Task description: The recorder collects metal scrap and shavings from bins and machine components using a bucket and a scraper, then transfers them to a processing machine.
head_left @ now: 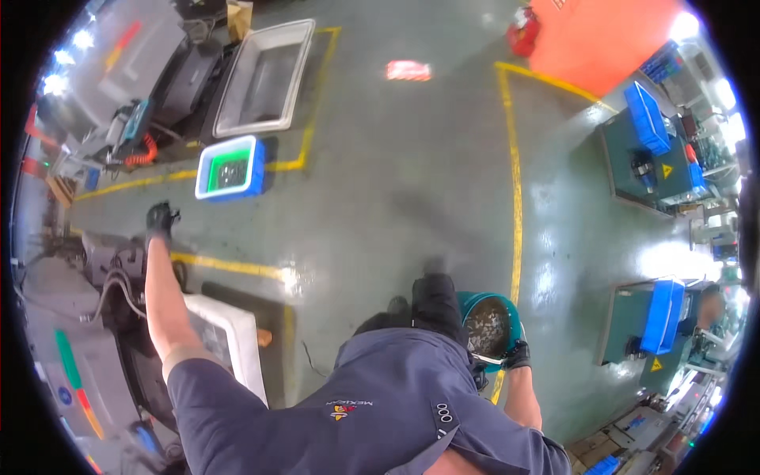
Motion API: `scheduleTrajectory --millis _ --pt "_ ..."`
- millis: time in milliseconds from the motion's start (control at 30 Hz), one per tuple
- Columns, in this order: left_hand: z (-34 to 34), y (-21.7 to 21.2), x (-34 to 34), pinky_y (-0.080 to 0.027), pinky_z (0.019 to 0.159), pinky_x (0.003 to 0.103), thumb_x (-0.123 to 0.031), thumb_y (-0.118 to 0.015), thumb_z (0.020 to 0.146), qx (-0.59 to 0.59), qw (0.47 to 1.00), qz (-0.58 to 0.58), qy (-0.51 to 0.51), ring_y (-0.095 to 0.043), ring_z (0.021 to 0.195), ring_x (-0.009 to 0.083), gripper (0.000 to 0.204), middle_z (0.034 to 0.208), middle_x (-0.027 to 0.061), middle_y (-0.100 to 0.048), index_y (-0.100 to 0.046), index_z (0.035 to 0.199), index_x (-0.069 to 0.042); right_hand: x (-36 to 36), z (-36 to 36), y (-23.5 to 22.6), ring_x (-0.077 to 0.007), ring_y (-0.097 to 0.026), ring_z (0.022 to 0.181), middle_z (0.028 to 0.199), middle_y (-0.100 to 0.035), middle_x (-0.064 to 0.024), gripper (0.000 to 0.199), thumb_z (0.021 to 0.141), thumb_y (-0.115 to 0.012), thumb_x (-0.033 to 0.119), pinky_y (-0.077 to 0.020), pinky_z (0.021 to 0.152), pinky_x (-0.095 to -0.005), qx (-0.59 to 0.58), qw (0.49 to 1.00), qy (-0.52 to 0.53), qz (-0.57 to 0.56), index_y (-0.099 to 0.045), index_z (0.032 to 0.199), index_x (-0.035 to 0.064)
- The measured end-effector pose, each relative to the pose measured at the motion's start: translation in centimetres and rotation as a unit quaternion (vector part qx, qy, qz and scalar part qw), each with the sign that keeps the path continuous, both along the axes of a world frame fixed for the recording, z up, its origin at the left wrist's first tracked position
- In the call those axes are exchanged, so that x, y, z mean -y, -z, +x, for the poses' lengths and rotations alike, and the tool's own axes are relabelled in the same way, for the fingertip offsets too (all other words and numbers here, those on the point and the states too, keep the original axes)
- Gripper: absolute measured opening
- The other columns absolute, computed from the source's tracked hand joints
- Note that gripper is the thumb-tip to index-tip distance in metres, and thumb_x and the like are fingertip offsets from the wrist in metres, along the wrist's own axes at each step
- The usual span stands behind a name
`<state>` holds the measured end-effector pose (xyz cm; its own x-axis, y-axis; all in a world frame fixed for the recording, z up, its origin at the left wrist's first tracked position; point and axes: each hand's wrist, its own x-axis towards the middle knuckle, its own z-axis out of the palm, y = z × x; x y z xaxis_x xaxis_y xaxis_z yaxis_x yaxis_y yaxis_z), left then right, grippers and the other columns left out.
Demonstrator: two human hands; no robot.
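My right hand [518,355], in a black glove, grips the rim or handle side of a teal bucket [514,318] beside my right leg. Many small greyish pieces [487,328] lie in the bucket; their exact kind is too small to make out. My left arm stretches out to the left. At its end my left hand [161,222], also black-gloved, hangs with its fingers loosely apart and no object visible in it. Nearest to it is a blue bin [256,178] with a white rim, a green inside and small dark parts.
Grey machines stand along the left, with a large white-rimmed tray [285,119] and a white-edged tray [247,352] beside them. Yellow lines [516,198] mark the green floor. At right are workbenches with blue bins [663,317] and a person [707,309]. A red-orange panel [590,43] is ahead.
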<state>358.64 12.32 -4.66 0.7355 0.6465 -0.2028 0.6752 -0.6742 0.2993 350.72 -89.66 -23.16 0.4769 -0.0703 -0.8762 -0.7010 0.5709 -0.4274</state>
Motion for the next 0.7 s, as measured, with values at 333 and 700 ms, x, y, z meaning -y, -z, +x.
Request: scheduleTrajectory --millis 333,700 --pt "38.5 -2.2 -6.4 -0.050 0.063 0.038 -0.037 -0.040 0.094 0.270 0.889 -0.250 -0.272 -0.061 0.082 0.0220 0.040 0.117 0.0048 -0.054 -0.043 0.126 -0.012 -5.4 33.8 8.5 -0.0269 -0.053 0.107 0.119 -0.058 -0.0078 0.045 0.090 -0.044 0.041 -0.0423 0.092 -0.0413 0.049 0.988 0.019 0.145 -0.055 0.119 0.0087" --pt "64.8 2.2 -13.6 -0.053 0.054 0.033 -0.031 -0.044 0.092 0.262 0.863 -0.255 -0.348 -0.061 0.063 0.0229 0.030 0.082 0.0112 -0.061 -0.057 0.103 -0.006 -10.1 69.5 6.9 -0.0305 -0.056 0.100 0.113 -0.061 -0.0086 0.045 0.076 -0.051 0.037 -0.0435 0.087 -0.0486 -0.092 0.992 0.077 -0.043 -0.060 0.112 0.0116"
